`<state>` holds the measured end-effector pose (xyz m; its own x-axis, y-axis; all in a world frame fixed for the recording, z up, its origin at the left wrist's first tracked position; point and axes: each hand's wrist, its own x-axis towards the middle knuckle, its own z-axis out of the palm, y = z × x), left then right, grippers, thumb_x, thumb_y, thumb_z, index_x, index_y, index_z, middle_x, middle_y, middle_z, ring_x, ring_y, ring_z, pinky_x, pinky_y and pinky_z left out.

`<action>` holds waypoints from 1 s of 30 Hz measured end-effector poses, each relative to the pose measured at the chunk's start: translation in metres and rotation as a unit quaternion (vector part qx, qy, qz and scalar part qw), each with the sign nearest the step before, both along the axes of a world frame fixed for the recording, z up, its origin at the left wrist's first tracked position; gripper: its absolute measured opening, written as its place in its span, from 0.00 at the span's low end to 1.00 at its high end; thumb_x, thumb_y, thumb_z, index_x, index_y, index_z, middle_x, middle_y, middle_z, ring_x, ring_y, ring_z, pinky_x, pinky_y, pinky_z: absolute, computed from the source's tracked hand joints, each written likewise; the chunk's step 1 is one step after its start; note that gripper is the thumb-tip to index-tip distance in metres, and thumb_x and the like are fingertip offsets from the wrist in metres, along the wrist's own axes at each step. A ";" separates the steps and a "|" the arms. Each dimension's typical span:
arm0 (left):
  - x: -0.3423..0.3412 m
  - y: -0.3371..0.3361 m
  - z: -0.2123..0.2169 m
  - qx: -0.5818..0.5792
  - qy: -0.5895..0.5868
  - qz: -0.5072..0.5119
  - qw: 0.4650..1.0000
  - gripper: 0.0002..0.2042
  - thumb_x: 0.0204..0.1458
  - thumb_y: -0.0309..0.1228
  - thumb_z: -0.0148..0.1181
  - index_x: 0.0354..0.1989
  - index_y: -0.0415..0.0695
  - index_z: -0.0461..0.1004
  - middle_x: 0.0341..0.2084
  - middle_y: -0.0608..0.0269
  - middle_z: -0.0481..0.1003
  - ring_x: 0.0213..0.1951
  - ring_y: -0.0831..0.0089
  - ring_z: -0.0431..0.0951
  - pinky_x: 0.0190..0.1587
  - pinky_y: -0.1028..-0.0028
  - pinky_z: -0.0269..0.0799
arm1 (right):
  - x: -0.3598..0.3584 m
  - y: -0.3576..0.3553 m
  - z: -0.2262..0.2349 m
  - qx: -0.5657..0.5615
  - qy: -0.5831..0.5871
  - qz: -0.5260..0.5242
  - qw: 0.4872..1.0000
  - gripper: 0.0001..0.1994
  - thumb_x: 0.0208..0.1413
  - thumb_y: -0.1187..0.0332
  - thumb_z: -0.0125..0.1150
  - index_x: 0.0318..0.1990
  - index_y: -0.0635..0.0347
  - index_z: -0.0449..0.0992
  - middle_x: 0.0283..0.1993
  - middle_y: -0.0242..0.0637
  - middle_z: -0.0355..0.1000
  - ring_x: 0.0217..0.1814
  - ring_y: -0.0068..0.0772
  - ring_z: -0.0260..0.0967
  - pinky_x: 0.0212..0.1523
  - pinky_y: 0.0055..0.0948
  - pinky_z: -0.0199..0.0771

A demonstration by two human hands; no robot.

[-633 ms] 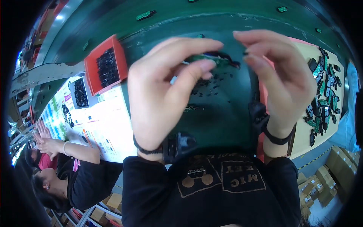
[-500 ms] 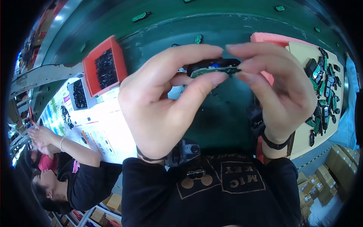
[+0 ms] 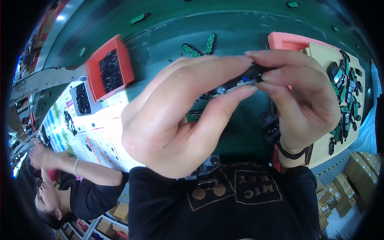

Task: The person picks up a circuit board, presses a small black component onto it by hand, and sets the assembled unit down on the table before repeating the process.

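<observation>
Between both hands, above the dark green work surface (image 3: 244, 136), is a small black plastic casing (image 3: 232, 83) with a circuit board in it; a blue part shows at its edge. My left hand (image 3: 168, 116) pinches its left and middle part between thumb and fingers, hiding much of it. My right hand (image 3: 308, 90) closes thumb and fingertips on its right end. The casing is tilted, its right end farther from me. Just beyond my left hand lie two green circuit boards in black casings, a slanted one (image 3: 192, 50) and an upright one (image 3: 211, 43).
At left, a red bin (image 3: 129, 68) and a smaller pale tray (image 3: 94, 107) hold small black parts, near printed sheets (image 3: 114, 140). At right, cardboard (image 3: 320, 150) carries several board assemblies, beside pink foam (image 3: 276, 40). Another person (image 3: 96, 176) works at left.
My left hand has moved right and reaches farther over the casing, which has tilted and shifted right. Boards on the far strip have slid slightly left. The other person's arms have moved.
</observation>
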<state>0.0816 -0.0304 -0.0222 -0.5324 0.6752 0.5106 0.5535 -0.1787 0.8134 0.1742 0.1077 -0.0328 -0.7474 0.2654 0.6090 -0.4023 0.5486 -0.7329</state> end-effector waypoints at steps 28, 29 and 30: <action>0.000 0.002 0.011 -0.027 -0.302 -0.106 0.947 0.13 0.42 0.17 0.54 0.38 0.27 0.66 0.28 0.48 0.72 0.25 0.67 0.73 0.27 0.75 0.72 | 0.021 0.000 0.012 -0.273 -0.094 -0.022 0.957 0.16 0.45 0.69 0.60 0.36 0.72 0.65 0.34 0.49 0.69 0.38 0.40 0.70 0.41 0.31 0.70; 0.000 0.003 0.010 -0.025 -0.301 -0.105 0.947 0.13 0.42 0.17 0.54 0.38 0.27 0.66 0.28 0.48 0.72 0.25 0.67 0.73 0.27 0.75 0.72 | 0.021 0.000 0.013 -0.279 -0.086 -0.009 0.956 0.18 0.46 0.65 0.60 0.38 0.72 0.65 0.35 0.48 0.69 0.39 0.40 0.70 0.42 0.32 0.70; 0.000 0.005 0.009 -0.014 -0.322 -0.108 0.940 0.13 0.43 0.18 0.54 0.39 0.27 0.65 0.28 0.48 0.72 0.24 0.67 0.73 0.27 0.75 0.71 | 0.022 0.000 0.013 -0.278 -0.086 -0.008 0.957 0.18 0.46 0.65 0.60 0.38 0.72 0.65 0.35 0.48 0.69 0.39 0.40 0.70 0.42 0.32 0.70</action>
<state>0.0818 -0.0259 -0.0130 -0.5735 0.8119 0.1089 -0.1031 -0.2034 0.9737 0.1962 0.1075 -0.0196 -0.8173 0.5244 0.2387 -0.2447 0.0591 -0.9678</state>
